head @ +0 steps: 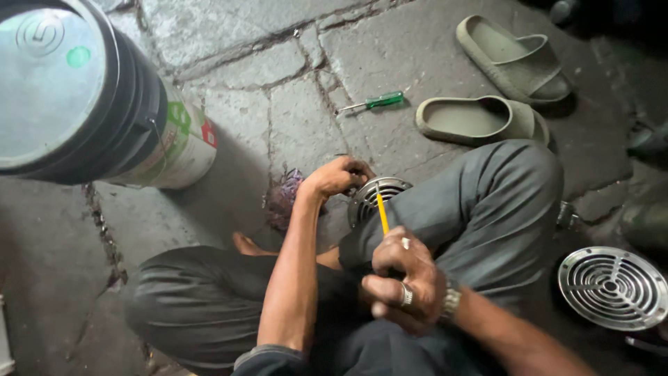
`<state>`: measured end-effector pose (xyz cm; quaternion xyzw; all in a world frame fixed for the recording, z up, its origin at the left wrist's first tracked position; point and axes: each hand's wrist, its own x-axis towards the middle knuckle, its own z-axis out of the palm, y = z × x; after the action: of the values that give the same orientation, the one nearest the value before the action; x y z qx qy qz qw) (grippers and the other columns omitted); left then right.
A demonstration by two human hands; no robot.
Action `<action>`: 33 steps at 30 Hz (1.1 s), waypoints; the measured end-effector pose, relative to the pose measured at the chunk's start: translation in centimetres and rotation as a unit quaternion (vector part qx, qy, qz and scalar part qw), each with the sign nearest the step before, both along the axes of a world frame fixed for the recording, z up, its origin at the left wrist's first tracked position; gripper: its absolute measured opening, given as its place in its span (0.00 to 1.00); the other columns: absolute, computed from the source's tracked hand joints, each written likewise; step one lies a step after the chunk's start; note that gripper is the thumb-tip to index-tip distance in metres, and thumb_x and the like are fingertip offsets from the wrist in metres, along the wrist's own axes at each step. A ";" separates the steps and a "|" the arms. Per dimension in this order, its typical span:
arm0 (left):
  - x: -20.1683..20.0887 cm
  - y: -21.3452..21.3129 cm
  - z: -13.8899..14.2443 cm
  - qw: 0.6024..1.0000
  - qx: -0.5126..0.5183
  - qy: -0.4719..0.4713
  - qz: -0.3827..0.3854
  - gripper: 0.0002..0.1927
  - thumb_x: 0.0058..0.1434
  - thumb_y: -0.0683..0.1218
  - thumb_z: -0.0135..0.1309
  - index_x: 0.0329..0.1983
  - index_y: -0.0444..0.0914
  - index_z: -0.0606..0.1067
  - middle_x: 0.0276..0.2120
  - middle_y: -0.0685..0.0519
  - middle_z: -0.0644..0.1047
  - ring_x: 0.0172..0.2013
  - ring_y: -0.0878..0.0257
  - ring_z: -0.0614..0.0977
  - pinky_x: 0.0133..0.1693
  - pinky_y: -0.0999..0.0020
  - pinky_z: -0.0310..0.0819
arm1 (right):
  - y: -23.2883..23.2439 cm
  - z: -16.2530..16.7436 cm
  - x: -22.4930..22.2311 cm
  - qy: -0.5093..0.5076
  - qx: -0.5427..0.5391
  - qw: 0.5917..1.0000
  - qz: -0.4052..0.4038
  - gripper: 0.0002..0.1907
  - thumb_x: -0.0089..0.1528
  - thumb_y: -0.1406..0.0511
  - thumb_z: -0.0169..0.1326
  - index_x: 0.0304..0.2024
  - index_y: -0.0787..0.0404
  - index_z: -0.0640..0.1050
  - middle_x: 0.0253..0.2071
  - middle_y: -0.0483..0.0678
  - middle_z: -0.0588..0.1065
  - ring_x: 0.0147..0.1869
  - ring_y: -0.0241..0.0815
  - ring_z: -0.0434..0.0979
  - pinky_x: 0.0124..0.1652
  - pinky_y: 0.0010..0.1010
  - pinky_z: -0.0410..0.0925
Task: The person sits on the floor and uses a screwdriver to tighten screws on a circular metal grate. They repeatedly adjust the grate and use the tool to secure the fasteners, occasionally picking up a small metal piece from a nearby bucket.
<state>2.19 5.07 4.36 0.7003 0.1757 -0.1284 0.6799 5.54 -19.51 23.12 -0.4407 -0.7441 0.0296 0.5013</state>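
Metal drain grate (pixel 376 198), probably stiff, light and slick, wedged by the knee, best gripped at its rim as left hand (pixel 339 175) does; right hand (pixel 403 285) fisted round yellow-shafted tool (pixel 382 212)

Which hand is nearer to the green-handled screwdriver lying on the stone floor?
The left. The left hand grips the round metal grate just below the green-handled screwdriver; the right hand, holding a yellow pencil, sits lower, over the lap.
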 end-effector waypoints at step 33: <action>-1.9 -0.7 1.8 1.000 0.005 -0.016 -0.014 0.12 0.61 0.40 0.51 0.46 0.35 0.79 0.32 0.57 0.79 0.32 0.69 0.75 0.33 0.72 0.72 | 0.2 4.1 6.1 -0.261 0.005 0.962 0.085 0.19 0.66 0.65 0.55 0.59 0.57 0.77 0.48 0.56 0.76 0.49 0.49 0.83 0.49 0.38 0.74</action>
<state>0.31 4.34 6.13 0.7080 0.1551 -0.1258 0.6774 11.66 -19.27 27.18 -0.3658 -0.8839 -0.0479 0.2875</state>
